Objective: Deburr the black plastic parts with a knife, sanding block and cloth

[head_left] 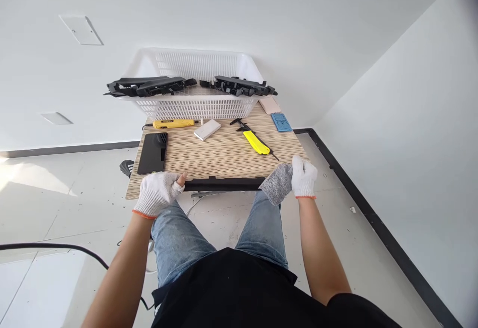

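Black strip (224, 184) stretched along near edge of table (209, 161), between both hands! Steady work wanted here, I'd judge: left hand (157, 190) firm, gray cloth (277, 184) flat, pressure light, care around raised tabs (212, 177). Left grip clamped on strip's left end. Right hand (303, 176) curled closed on cloth, cloth overlapping strip's right end; how hard it presses, cannot tell.
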{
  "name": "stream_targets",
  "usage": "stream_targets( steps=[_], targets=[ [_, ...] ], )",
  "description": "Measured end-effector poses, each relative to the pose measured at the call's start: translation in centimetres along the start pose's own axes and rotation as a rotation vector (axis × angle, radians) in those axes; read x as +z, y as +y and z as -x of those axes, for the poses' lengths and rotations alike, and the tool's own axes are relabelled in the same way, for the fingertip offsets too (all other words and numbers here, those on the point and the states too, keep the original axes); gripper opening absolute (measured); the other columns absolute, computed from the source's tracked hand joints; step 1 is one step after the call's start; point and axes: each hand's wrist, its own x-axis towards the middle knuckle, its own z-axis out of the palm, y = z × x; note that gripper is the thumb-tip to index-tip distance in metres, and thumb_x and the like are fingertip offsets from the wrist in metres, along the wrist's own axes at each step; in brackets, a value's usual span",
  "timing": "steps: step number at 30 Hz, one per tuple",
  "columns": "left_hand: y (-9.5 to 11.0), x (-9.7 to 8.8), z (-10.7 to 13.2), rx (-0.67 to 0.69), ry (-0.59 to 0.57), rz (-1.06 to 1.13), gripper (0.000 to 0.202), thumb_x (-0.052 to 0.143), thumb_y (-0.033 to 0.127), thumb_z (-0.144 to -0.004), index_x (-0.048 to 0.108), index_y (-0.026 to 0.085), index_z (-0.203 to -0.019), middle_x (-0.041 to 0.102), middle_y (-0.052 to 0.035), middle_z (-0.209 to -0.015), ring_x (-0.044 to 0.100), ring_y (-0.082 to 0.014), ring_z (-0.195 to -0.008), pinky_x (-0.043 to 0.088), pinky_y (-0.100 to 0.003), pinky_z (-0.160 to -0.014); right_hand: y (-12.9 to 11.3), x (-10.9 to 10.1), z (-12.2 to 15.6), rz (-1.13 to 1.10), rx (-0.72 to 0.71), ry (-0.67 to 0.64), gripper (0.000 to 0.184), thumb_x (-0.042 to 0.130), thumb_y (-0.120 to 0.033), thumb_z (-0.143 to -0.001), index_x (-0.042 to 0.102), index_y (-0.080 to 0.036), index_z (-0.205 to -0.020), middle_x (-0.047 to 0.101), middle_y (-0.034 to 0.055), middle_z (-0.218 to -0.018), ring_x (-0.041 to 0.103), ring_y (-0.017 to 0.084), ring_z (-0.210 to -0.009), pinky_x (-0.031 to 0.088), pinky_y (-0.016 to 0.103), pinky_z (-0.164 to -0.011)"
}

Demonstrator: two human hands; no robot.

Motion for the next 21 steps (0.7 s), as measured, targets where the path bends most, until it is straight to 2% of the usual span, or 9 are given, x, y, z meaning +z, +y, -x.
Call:
stream_targets(
  steps=[3, 7, 10, 13, 21],
  targets=[
    [0.0, 0.1, -0.1, 0.008, 0.013, -0.007, 0.061, 0.025, 0.057, -0.092, 0.059, 0.021, -0.057, 0.056, -0.0084, -0.056, 0.052, -0.0215, -0.059, 0.024, -0.031, -0.058, -0.2, 0.3, -0.1, -0.092, 0.102, 0.129, 0.059, 0.034, -0.068, -0.096, 0.028, -0.026, -0.054, 0.030, -0.0027, -0.048, 0.033, 0.014, -0.054, 0.027, 0.033, -0.056],
    [0.2, 0.0, -0.1, 0.006, 0.028, -0.021, 0.060, 0.026, 0.054, -0.094, 0.062, 0.020, -0.060, 0.054, -0.0078, -0.057, 0.053, -0.0213, -0.061, 0.024, -0.031, -0.059, -0.4, 1.1, 1.0, -0.220, 0.151, 0.313, 0.062, 0.028, -0.072, -0.094, 0.040, -0.025, -0.056, 0.043, 0.0004, -0.054, 0.043, 0.017, -0.059, 0.034, 0.033, -0.060],
    [0.5, -0.2, -0.2, -0.002, 0.014, -0.037, 0.059, 0.026, 0.051, -0.095, 0.065, 0.019, -0.063, 0.057, -0.0082, -0.060, 0.055, -0.0221, -0.064, 0.025, -0.031, -0.059, -0.5, 1.6, 2.0, -0.264, 0.137, 0.345, 0.062, 0.026, -0.068, -0.095, 0.054, -0.023, -0.063, 0.055, 0.0051, -0.063, 0.055, 0.022, -0.070, 0.043, 0.036, -0.069],
    [0.6, -0.3, -0.2, 0.002, 0.017, -0.054, 0.058, 0.027, 0.048, -0.097, 0.066, 0.019, -0.065, 0.058, -0.0083, -0.062, 0.056, -0.0223, -0.066, 0.026, -0.031, -0.059, -0.7, 1.8, 2.4, -0.296, 0.148, 0.379, 0.058, 0.029, -0.062, -0.095, 0.060, -0.021, -0.069, 0.061, 0.0079, -0.070, 0.061, 0.024, -0.077, 0.047, 0.038, -0.076],
    [0.4, -0.1, -0.1, 0.062, 0.044, -0.030, 0.059, 0.028, 0.050, -0.099, 0.065, 0.019, -0.065, 0.056, -0.0069, -0.060, 0.053, -0.0202, -0.064, 0.026, -0.031, -0.060, -0.9, 2.0, 1.8, -0.270, 0.195, 0.427, 0.053, 0.035, -0.063, -0.092, 0.048, -0.025, -0.057, 0.054, 0.0060, -0.061, 0.058, 0.025, -0.072, 0.046, 0.041, -0.075]
  ],
)
